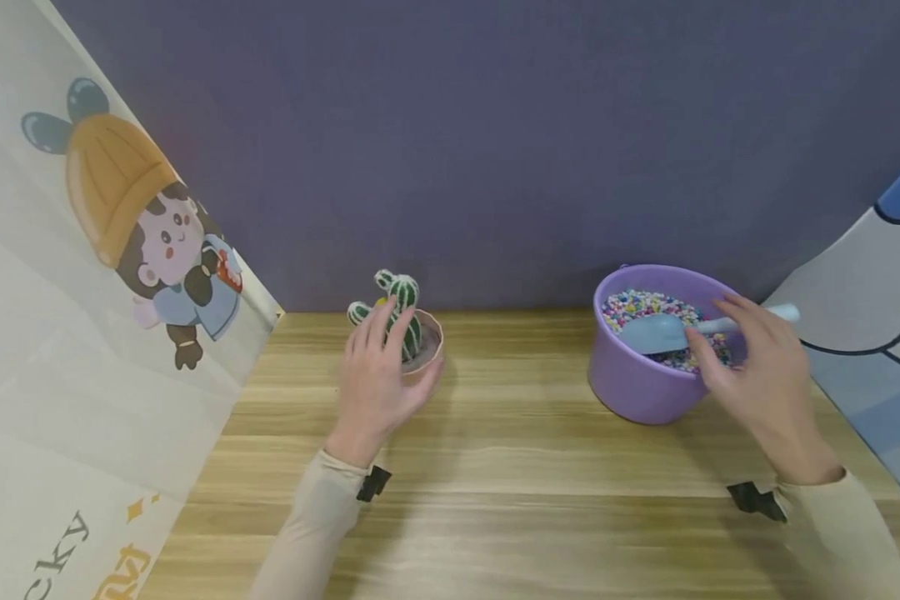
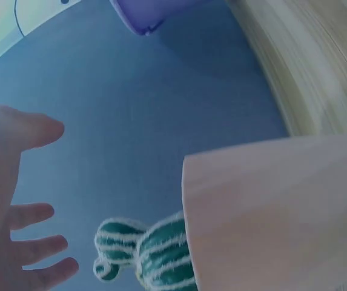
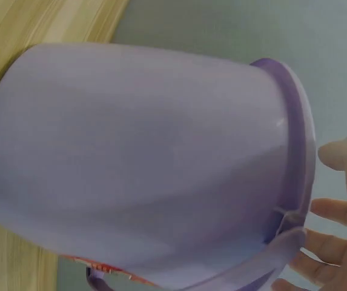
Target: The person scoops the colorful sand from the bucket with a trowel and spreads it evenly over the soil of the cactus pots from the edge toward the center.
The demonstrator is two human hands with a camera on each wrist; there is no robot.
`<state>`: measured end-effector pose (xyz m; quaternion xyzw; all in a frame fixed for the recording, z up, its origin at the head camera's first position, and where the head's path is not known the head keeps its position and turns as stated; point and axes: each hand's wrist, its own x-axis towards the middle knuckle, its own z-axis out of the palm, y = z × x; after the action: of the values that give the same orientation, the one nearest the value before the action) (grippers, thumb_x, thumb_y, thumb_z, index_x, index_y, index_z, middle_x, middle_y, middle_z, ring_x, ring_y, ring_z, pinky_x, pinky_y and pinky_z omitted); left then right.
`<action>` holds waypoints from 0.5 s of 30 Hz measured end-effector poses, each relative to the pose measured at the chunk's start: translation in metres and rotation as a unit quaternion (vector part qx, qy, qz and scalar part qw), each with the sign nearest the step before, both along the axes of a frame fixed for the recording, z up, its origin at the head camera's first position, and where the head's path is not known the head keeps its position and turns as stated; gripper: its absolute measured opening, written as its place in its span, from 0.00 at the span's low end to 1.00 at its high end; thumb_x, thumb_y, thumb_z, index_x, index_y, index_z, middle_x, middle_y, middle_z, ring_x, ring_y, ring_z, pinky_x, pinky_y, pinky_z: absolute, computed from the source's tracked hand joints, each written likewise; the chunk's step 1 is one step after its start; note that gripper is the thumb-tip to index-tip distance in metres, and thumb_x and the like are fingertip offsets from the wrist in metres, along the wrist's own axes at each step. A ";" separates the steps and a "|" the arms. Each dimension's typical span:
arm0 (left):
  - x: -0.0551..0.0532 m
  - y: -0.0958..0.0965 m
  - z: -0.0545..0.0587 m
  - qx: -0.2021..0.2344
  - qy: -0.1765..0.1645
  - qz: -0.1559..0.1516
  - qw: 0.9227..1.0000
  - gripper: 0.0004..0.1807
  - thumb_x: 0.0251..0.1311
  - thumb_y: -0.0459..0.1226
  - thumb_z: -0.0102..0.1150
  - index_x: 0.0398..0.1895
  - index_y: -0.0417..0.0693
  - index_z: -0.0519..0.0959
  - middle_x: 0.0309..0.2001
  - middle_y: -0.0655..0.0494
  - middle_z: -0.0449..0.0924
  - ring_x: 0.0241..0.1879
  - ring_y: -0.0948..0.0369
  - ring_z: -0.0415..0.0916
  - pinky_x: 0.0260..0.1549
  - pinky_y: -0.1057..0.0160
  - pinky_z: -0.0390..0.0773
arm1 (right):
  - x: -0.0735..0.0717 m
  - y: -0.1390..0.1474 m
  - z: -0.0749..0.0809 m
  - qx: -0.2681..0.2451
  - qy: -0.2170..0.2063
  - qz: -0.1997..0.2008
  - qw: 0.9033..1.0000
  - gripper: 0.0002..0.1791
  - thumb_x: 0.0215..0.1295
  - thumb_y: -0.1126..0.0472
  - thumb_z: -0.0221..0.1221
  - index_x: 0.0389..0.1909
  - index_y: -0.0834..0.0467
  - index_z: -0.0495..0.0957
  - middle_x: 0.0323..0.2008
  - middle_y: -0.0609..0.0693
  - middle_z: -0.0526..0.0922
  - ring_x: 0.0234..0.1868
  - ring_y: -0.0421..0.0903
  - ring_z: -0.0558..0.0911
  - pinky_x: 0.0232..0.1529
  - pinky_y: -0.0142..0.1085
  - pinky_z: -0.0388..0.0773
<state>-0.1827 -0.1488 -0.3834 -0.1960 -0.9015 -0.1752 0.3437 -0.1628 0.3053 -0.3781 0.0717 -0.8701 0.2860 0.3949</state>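
Observation:
My left hand [image 1: 378,375] hovers over a small pot [image 1: 433,337] with a knitted green cactus [image 1: 403,292]. In the left wrist view, the fingers [image 2: 40,245] are spread and stand apart from the pale pot [image 2: 276,212] and the cactus [image 2: 167,251]. On the right, a purple bucket [image 1: 645,387] holds many small multicoloured beads [image 1: 645,304], with a light blue scoop [image 1: 656,333] lying across them. My right hand [image 1: 765,375] is above the scoop's handle, fingers loosely bent. The right wrist view shows its thumb and fingers apart beside the bucket's rim [image 3: 303,133]; the scoop is hidden there.
Pot and bucket stand on a wood-grain table [image 1: 510,467], near a dark grey-blue back wall [image 1: 495,150]. A white panel with a cartoon figure [image 1: 168,233] flanks the left, another printed panel [image 1: 870,333] the right. The bucket's carrying handle [image 3: 246,267] hangs at its side.

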 end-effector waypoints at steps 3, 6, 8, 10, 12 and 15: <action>0.000 0.006 -0.001 0.004 0.007 -0.006 1.000 0.42 0.60 0.55 0.73 0.73 0.45 0.73 0.75 0.41 0.71 0.71 0.40 0.71 0.70 0.36 0.75 | -0.001 0.004 0.000 0.000 0.024 0.000 1.000 0.29 0.61 0.55 0.71 0.60 0.67 0.84 0.62 0.68 0.84 0.61 0.75 0.80 0.74 0.47 0.71; 0.000 0.012 -0.003 0.007 0.008 -0.014 1.000 0.41 0.61 0.55 0.72 0.73 0.45 0.74 0.75 0.42 0.72 0.71 0.41 0.72 0.67 0.36 0.76 | -0.002 0.010 0.001 0.000 0.038 -0.008 0.999 0.28 0.63 0.54 0.70 0.59 0.67 0.84 0.60 0.68 0.85 0.59 0.75 0.81 0.72 0.38 0.69; 0.000 0.016 -0.004 0.010 0.008 -0.020 1.000 0.40 0.61 0.55 0.72 0.72 0.45 0.74 0.75 0.42 0.72 0.71 0.41 0.72 0.66 0.36 0.77 | -0.002 0.014 0.001 -0.003 0.041 -0.013 0.999 0.27 0.63 0.53 0.69 0.59 0.66 0.84 0.60 0.68 0.85 0.59 0.75 0.81 0.73 0.35 0.68; 0.000 0.020 -0.006 0.013 0.011 -0.028 0.999 0.40 0.61 0.54 0.72 0.72 0.44 0.75 0.74 0.42 0.73 0.71 0.41 0.73 0.66 0.36 0.78 | -0.003 0.019 0.001 -0.006 0.049 -0.015 0.999 0.27 0.63 0.54 0.68 0.59 0.67 0.84 0.59 0.69 0.85 0.58 0.75 0.81 0.72 0.29 0.66; 0.000 0.023 -0.007 0.012 0.012 -0.031 0.999 0.40 0.60 0.54 0.72 0.71 0.44 0.75 0.74 0.42 0.73 0.71 0.42 0.73 0.67 0.37 0.78 | -0.004 0.022 0.001 -0.010 0.059 -0.015 0.998 0.27 0.63 0.55 0.68 0.58 0.67 0.84 0.58 0.70 0.85 0.57 0.76 0.81 0.70 0.23 0.63; -0.001 0.029 -0.008 0.006 0.014 -0.035 0.999 0.41 0.59 0.54 0.74 0.71 0.44 0.75 0.73 0.42 0.75 0.70 0.42 0.75 0.68 0.40 0.78 | -0.005 0.026 0.000 -0.012 0.069 -0.014 0.997 0.26 0.63 0.55 0.67 0.57 0.68 0.85 0.58 0.70 0.85 0.57 0.77 0.81 0.69 0.21 0.62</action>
<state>-0.1839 -0.1196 -0.3916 -0.2279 -0.8881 -0.1892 0.3514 -0.1679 0.3314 -0.3782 0.0741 -0.8380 0.2855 0.4592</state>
